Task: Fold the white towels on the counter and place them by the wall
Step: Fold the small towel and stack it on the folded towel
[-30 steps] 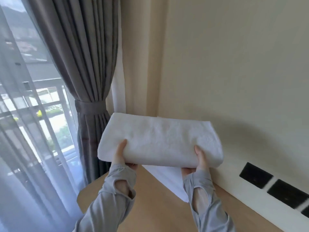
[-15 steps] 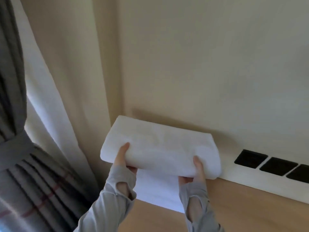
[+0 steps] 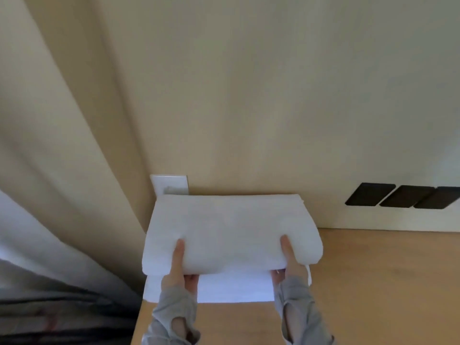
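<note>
I hold a thick folded white towel (image 3: 231,230) level by its near edge, close against the beige wall (image 3: 249,95). My left hand (image 3: 180,267) grips its left end, thumb on top and fingers underneath. My right hand (image 3: 290,263) grips the right end the same way. Just below lies another folded white towel (image 3: 234,287) on the wooden counter (image 3: 373,282) by the wall; whether the two towels touch is not clear.
A white wall plate (image 3: 171,184) sits right behind the towels. Three black sockets (image 3: 403,199) are set in the wall to the right. Cream and grey curtains (image 3: 49,195) hang at the left, past the counter's left edge.
Both hands have carried the towel down and toward the wall, over the lower towel. The view has swung right, away from the window and down onto the counter.
</note>
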The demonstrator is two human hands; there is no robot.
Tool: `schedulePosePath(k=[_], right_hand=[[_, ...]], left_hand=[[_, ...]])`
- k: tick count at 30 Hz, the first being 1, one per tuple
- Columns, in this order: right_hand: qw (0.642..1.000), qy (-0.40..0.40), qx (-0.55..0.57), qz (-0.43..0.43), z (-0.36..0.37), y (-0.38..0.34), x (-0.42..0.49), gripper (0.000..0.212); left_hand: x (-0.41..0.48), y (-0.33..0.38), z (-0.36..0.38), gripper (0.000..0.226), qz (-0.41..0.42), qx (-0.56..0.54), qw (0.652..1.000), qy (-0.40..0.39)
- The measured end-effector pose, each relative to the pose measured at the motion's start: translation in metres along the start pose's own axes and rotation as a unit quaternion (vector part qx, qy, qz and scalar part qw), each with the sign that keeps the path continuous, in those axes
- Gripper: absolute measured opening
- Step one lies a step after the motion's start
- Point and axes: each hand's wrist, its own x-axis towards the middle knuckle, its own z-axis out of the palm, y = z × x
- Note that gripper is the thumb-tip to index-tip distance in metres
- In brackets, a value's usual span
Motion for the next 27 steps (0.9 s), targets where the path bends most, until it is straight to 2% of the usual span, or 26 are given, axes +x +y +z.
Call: schedulePosePath(k=[2, 3, 5, 6, 8, 10, 12, 15, 17, 19, 22, 24, 27], right_hand=[[0.991, 0.049, -0.082, -0.089, -0.006, -0.010, -0.005, 0.075], [0.982, 0.054, -0.123, -0.136, -0.013, -0.017, -0.005, 0.072], [0.957, 0.012, -0.192, -0.215, -0.022, -0.033, -0.007, 0.045], [0.945, -0.011, -0.234, -0.229, -0.026, -0.042, -0.009, 0.042], [0.939, -0.023, -0.281, -0.198, -0.032, -0.057, -0.003, 0.047], [0.930, -0.036, -0.324, -0.169, -0.030, -0.070, 0.003, 0.041], [0.916, -0.053, -0.365, -0.157, -0.022, -0.078, 0.011, 0.035], [0.906, -0.058, -0.388, -0.157, -0.017, -0.079, 0.018, 0.028], [0.894, -0.047, -0.411, -0.173, -0.021, -0.075, 0.019, 0.024], [0.881, -0.046, -0.432, -0.191, -0.025, -0.070, 0.016, 0.025], [0.870, -0.049, -0.448, -0.200, -0.021, -0.070, 0.010, 0.027], [0.862, -0.045, -0.465, -0.196, -0.015, -0.074, 0.007, 0.029], [0.832, -0.044, -0.512, -0.210, -0.006, -0.079, 0.008, 0.034]], left_hand=[[0.003, 0.012, -0.008, 0.046, 0.023, 0.027, 0.999, 0.038], [0.006, 0.020, -0.012, 0.054, 0.038, 0.047, 0.996, 0.062], [0.014, 0.041, -0.020, 0.062, 0.046, 0.088, 0.993, 0.064], [0.018, 0.050, -0.021, 0.065, 0.025, 0.098, 0.994, 0.051], [0.024, 0.067, -0.017, 0.071, -0.002, 0.176, 0.983, 0.042], [0.032, 0.082, -0.010, 0.081, 0.003, 0.304, 0.952, 0.031], [0.036, 0.094, 0.000, 0.087, 0.010, 0.382, 0.924, 0.008], [0.041, 0.098, 0.013, 0.074, 0.080, 0.466, 0.881, 0.002], [0.041, 0.091, 0.008, 0.058, 0.131, 0.478, 0.868, -0.004], [0.037, 0.082, -0.003, 0.044, 0.165, 0.480, 0.862, -0.002], [0.031, 0.075, -0.009, 0.043, 0.186, 0.487, 0.854, 0.004], [0.030, 0.077, -0.005, 0.039, 0.200, 0.464, 0.863, -0.016], [0.028, 0.080, -0.006, 0.036, 0.223, 0.452, 0.862, -0.051]])
